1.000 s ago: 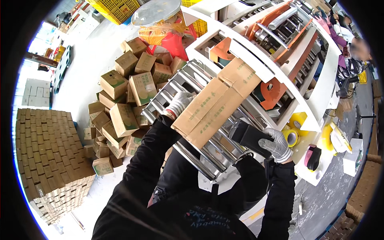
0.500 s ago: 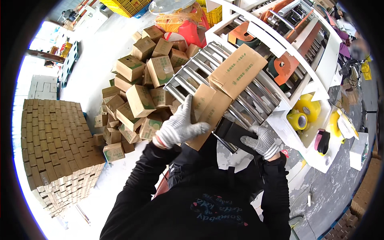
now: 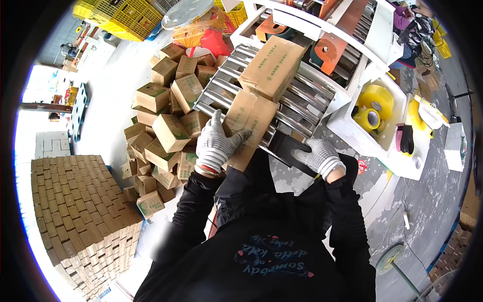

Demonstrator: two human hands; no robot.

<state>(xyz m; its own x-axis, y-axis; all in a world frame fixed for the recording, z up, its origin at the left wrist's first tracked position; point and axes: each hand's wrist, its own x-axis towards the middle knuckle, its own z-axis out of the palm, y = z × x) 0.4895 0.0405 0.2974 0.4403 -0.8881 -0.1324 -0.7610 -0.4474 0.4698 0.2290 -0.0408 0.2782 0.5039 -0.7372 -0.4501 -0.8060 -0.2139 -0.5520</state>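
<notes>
Fingers of your gloved left hand [image 3: 215, 146] are spread flat over the near cardboard box [image 3: 247, 126], pressing on it rather than wrapping it. That box sits at the near end of the roller conveyor [image 3: 302, 103], touching a second box [image 3: 272, 67] further up the rollers. Your right hand [image 3: 320, 156] lies fingers-out on a dark flat plate [image 3: 286, 148] just beside the box. Loose cartons [image 3: 166, 131] are piled left, tape rolls [image 3: 372, 108] in the white bin on the right
</notes>
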